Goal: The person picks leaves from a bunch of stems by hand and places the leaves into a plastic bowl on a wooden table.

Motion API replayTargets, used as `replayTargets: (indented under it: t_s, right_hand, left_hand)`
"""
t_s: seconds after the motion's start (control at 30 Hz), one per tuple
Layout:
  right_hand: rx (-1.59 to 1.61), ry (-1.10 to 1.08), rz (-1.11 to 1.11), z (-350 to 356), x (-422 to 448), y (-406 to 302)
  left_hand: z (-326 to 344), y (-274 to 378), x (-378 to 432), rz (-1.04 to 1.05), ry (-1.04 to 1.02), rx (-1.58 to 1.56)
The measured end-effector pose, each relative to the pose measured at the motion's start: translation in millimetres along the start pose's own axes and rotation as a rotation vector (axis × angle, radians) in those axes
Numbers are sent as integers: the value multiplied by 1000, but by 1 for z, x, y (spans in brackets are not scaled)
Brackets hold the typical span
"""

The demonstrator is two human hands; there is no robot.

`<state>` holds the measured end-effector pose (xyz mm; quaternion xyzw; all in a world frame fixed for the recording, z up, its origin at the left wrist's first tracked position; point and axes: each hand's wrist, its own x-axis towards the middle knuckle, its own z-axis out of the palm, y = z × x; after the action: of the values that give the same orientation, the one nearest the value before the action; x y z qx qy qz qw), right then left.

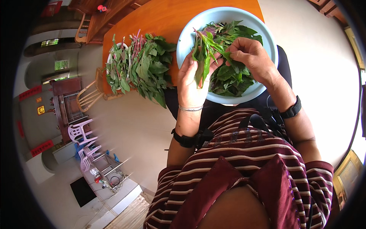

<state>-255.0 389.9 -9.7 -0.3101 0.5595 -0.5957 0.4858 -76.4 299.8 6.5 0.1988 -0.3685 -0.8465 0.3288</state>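
Observation:
My left hand (191, 77) holds a sprig of leafy greens (204, 67), its pale pinkish stem end pointing up and its narrow leaves hanging past the palm. Thumb and fingertips of my right hand (251, 58) pinch a leaf at the right side of that sprig. Both hands are over a light blue plastic basin (183, 37), which sits at the table's edge by my lap. Loose green and purplish leaves (231, 81) fill much of the basin. Left of it lies a pile of leafy stalks (151, 63) with pink-red stems, some leaves drooping over the table edge.
The orange wooden table (160, 18) carries the basin and the stalks. A white dish (110, 55) lies partly hidden under smaller stalks (118, 73). At left stand a wooden chair (90, 93) and lilac plastic chairs (80, 131). A wooden bench (105, 17) adjoins the table's far side.

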Motion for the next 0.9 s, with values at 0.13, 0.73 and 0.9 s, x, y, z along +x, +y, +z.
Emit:
replayTargets:
  t_s: [0.13, 0.73, 0.9]
  right_hand:
    - [42, 31, -35, -5, -3, 1]
    - [150, 156, -51, -17, 1, 2]
    - [41, 197, -66, -20, 2, 7]
  left_hand:
    - [2, -1, 1, -60, 0, -114]
    - [-21, -4, 3, 61, 44, -8]
    - [-17, 0, 2, 24, 86, 144]
